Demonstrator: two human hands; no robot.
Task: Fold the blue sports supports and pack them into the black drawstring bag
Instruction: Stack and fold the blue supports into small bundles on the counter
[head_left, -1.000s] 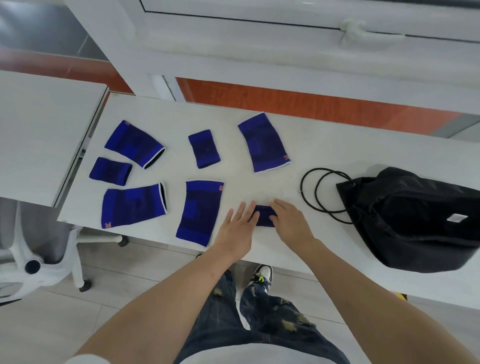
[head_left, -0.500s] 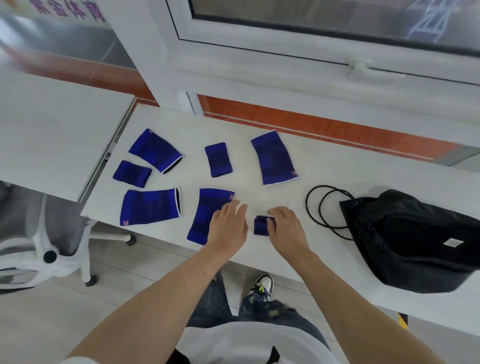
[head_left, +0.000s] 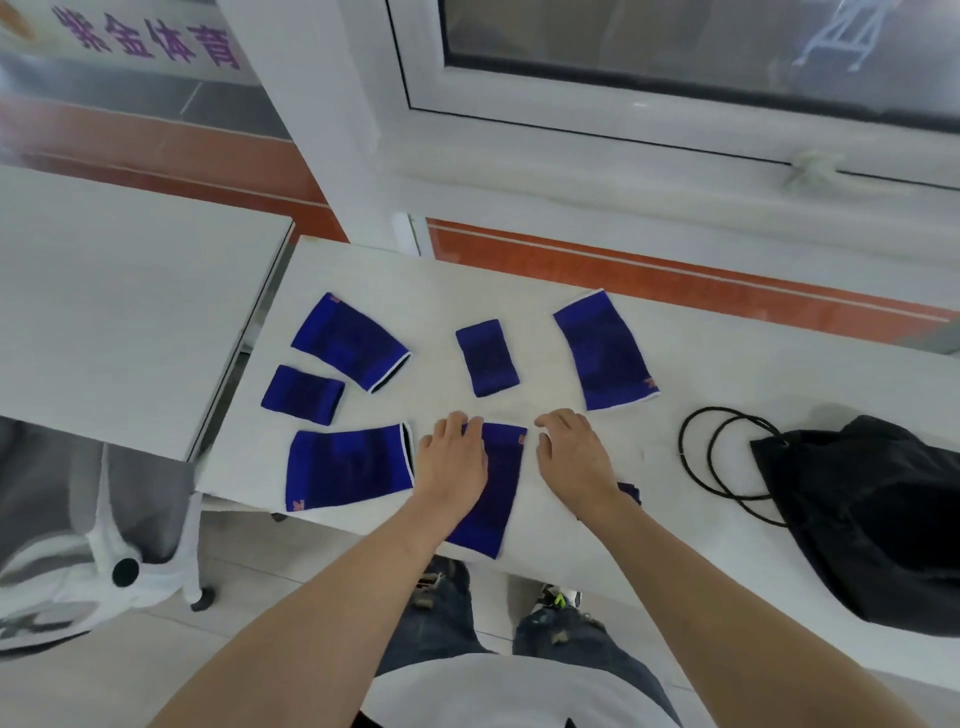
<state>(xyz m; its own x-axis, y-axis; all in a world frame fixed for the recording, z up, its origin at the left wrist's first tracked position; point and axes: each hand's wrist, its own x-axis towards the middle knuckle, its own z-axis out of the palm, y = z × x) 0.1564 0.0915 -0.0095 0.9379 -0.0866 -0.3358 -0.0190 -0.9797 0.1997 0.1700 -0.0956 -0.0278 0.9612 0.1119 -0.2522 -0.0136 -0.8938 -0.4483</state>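
Several blue sports supports lie flat on the white table (head_left: 727, 364). My left hand (head_left: 454, 457) rests on the left edge of a long blue support (head_left: 498, 488) near the front edge. My right hand (head_left: 574, 457) hovers just right of that support, fingers loosely bent and holding nothing. A small folded blue support (head_left: 629, 491) peeks out beside my right wrist. The black drawstring bag (head_left: 872, 514) lies at the right, its cord loops (head_left: 722, 457) spread on the table.
Other supports: a large one (head_left: 605, 353) at the back right, a small one (head_left: 487, 357) at the back middle, a large one (head_left: 350, 340) and a small one (head_left: 302, 395) at the left, another large one (head_left: 348, 467) at the front left. A second table (head_left: 119, 301) and a white chair (head_left: 78, 571) stand left.
Both hands left the small folded support and moved left. The left hand now lies on the long support; the right hand hangs beside it. The camera tilted up.
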